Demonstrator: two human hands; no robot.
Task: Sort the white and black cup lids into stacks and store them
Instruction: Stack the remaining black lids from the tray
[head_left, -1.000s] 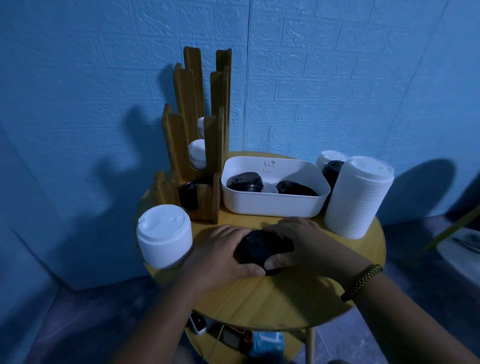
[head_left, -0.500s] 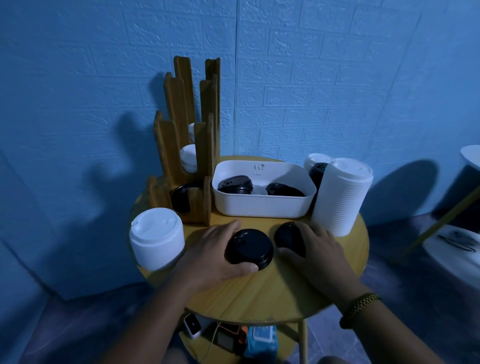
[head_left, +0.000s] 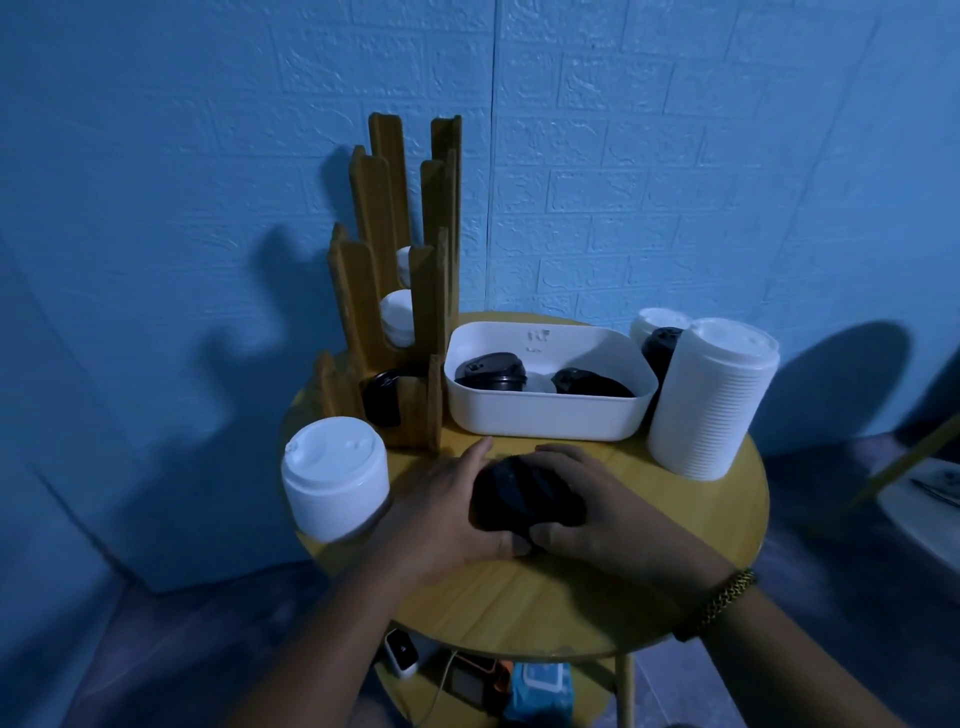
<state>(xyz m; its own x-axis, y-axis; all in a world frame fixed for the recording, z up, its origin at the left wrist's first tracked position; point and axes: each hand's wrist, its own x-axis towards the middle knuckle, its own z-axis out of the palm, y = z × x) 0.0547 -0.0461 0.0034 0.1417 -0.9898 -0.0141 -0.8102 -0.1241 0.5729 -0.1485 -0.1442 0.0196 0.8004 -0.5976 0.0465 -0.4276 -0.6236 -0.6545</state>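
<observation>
While both hands clamp them, the black round plastic cup lids (head_left: 524, 501) sit mid-way on the round yellow wooden table (head_left: 519, 613), near the white rectangular plastic bin (head_left: 545, 415). Left hand (head_left: 441, 512) grips their left side and right hand (head_left: 608, 512) curls round their right. Lid count is blurred.
</observation>
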